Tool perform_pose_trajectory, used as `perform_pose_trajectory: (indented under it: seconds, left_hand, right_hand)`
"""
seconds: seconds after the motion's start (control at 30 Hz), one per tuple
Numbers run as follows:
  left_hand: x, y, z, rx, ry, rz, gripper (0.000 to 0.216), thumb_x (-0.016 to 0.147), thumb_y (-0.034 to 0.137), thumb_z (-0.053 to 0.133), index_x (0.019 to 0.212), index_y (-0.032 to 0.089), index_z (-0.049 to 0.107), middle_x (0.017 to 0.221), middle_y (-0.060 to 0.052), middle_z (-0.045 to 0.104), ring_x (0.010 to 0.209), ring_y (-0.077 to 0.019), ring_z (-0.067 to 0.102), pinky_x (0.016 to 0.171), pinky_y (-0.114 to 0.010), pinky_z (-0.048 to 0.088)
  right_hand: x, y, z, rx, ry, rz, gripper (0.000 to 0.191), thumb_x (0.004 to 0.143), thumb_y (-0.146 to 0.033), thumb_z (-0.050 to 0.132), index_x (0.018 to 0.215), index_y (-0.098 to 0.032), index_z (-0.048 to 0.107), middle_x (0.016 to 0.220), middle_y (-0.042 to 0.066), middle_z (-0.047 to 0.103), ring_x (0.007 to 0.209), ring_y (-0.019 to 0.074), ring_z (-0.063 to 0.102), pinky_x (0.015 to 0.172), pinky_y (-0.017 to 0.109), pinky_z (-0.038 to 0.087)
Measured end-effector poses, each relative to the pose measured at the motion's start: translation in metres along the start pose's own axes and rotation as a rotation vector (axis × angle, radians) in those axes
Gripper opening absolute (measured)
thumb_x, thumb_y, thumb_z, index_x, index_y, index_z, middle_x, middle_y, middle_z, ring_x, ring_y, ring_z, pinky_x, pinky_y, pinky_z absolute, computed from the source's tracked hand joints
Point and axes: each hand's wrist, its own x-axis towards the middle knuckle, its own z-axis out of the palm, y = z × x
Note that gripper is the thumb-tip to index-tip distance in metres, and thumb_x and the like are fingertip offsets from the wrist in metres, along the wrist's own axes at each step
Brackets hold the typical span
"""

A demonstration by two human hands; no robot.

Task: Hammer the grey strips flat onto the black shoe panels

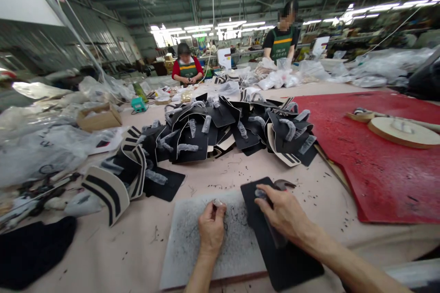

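My left hand is closed in a pinch over a grey-white work board. Between its fingertips shows a small, pale, crumpled piece, too small to name. On the board's right side lies a black flat panel with rounded corners. My right hand is closed around a plastic-wrapped strap on this panel, and the palm hides part of the strap. Just beyond the knuckles sits a metal hammer head. Dark thread scraps are scattered over the board.
A long heap of black panels with wrapped straps lies ahead, some striped cream. To the right is a red sheet bearing a tape roll. Plastic bags and a cardboard box stand left. Two people work across the table.
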Motion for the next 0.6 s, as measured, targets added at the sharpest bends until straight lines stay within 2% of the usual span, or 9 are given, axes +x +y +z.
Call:
perform_pose_trajectory:
  seconds: [0.13, 0.27, 0.4, 0.5, 0.6]
  left_hand:
    - [0.0, -0.001, 0.0, -0.022, 0.009, -0.012, 0.029, 0.085, 0.044, 0.064, 0.082, 0.016, 0.07, 0.072, -0.005, 0.073, 0.069, -0.0196, 0.068, 0.064, -0.024, 0.052]
    - [0.002, 0.001, -0.002, -0.073, -0.006, -0.049, 0.029, 0.083, 0.044, 0.065, 0.082, 0.016, 0.071, 0.075, -0.006, 0.075, 0.071, -0.0207, 0.07, 0.066, -0.026, 0.054]
    - [0.004, 0.012, -0.001, -0.118, -0.008, -0.056, 0.029, 0.082, 0.044, 0.065, 0.085, 0.016, 0.071, 0.079, -0.007, 0.076, 0.075, -0.022, 0.071, 0.071, -0.029, 0.055]
    - [0.008, 0.027, 0.01, -0.148, -0.086, -0.015, 0.027, 0.085, 0.042, 0.064, 0.089, 0.016, 0.072, 0.083, -0.006, 0.076, 0.079, -0.0211, 0.07, 0.076, -0.029, 0.054]
    - [0.012, 0.038, 0.028, -0.198, -0.195, -0.004, 0.024, 0.086, 0.039, 0.063, 0.087, 0.017, 0.071, 0.084, -0.005, 0.075, 0.078, -0.0197, 0.069, 0.076, -0.028, 0.053]
  right_hand:
    - [-0.039, -0.015, 0.045, 0.115, 0.01, 0.048, 0.038, 0.093, -0.027, 0.044, 0.122, -0.011, 0.064, 0.115, 0.015, 0.072, 0.102, 0.0253, 0.07, 0.09, 0.036, 0.054]
    - [-0.056, -0.022, 0.071, 0.203, 0.096, 0.111, 0.042, 0.093, -0.025, 0.041, 0.126, -0.01, 0.061, 0.119, 0.016, 0.07, 0.107, 0.0243, 0.069, 0.093, 0.036, 0.054]
    - [-0.059, -0.027, 0.081, 0.205, 0.104, 0.152, 0.043, 0.095, -0.029, 0.042, 0.129, -0.009, 0.059, 0.122, 0.018, 0.069, 0.108, 0.0267, 0.069, 0.093, 0.038, 0.054]
    - [-0.06, -0.03, 0.082, 0.197, 0.066, 0.145, 0.043, 0.097, -0.028, 0.039, 0.132, -0.01, 0.056, 0.123, 0.018, 0.068, 0.105, 0.0265, 0.07, 0.089, 0.037, 0.054]
    - [-0.063, -0.031, 0.078, 0.175, -0.039, 0.209, 0.035, 0.098, -0.028, 0.037, 0.114, -0.015, 0.065, 0.102, 0.013, 0.074, 0.089, 0.0248, 0.072, 0.077, 0.034, 0.052]
